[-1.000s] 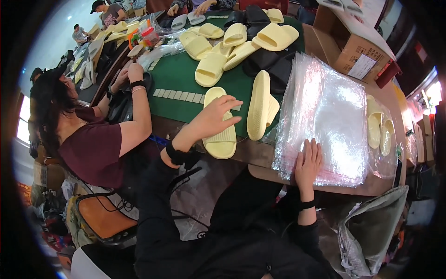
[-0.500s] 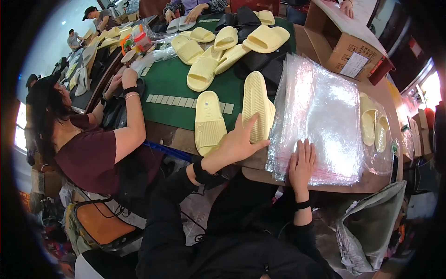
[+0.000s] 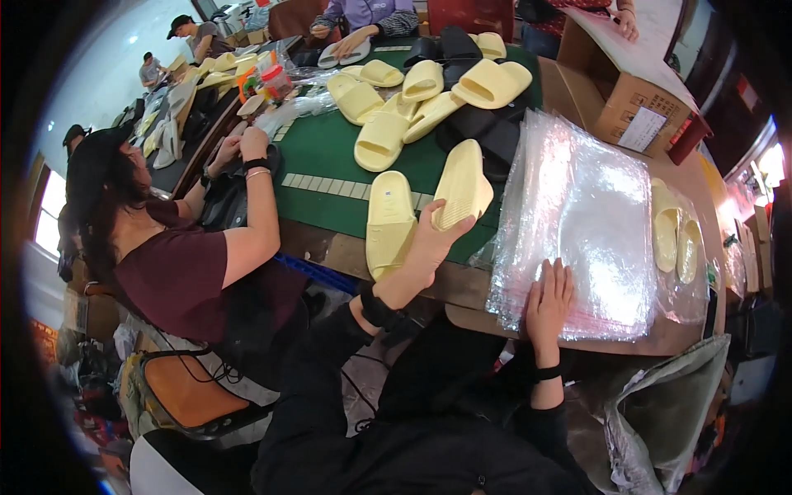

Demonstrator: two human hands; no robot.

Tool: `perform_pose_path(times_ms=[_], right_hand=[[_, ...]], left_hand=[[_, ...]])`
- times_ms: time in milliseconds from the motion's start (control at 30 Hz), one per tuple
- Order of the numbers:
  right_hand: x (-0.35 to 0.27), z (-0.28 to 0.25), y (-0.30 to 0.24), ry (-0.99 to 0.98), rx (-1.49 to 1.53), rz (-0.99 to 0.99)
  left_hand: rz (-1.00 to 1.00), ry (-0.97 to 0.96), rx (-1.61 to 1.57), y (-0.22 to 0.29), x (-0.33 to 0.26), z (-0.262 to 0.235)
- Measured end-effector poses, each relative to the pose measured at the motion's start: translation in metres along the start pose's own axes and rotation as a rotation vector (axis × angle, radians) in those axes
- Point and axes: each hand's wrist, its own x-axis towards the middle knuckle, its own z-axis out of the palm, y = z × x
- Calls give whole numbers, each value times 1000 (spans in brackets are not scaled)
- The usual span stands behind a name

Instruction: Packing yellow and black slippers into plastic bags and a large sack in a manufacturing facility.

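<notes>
My left hand [image 3: 432,246] is closed around the near end of a pale yellow slide slipper [image 3: 464,177], thumb on top, with its ribbed part by my fingers and its smooth part pointing away. Just left of it a matching slide [image 3: 390,216] lies top up, its near end beside my left wrist. My right hand [image 3: 549,304] rests flat, fingers stretched, on the near left part of a stack of clear plastic bags [image 3: 590,214]. Right of the stack, a pair of yellow slides [image 3: 665,227] lies inside a clear bag.
More yellow slides [image 3: 381,139] and black slides [image 3: 483,132] are heaped on the green mat [image 3: 330,157]. A cardboard box [image 3: 635,107] stands at the far right. A co-worker [image 3: 177,264] sits close on my left, handling dark footwear; others work across the table.
My left hand has gone from spread fingers against the slide's patterned sole to gripping its near end. The slide has turned, now showing its smooth side. My right hand stays on the bags.
</notes>
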Motion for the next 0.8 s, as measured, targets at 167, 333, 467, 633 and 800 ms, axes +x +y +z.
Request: perform_pose_path(times_ms=[167,333,467,633,800], right_hand=[[0,-1,1,2,21,-7],[-2,-1,1,-30,1,10],[0,-2,0,-18,15,-1],[-1,-2,2,0,22,-10],[1,0,1,-25,-5,3]], left_hand=[[-46,47,-303,14,-14,3],[144,165,-478,17,-29,3],[508,198,-182,19,-30,-4],[1225,-10,1302,-4,-44,-2],[1042,-212,1365,-36,-56,11]])
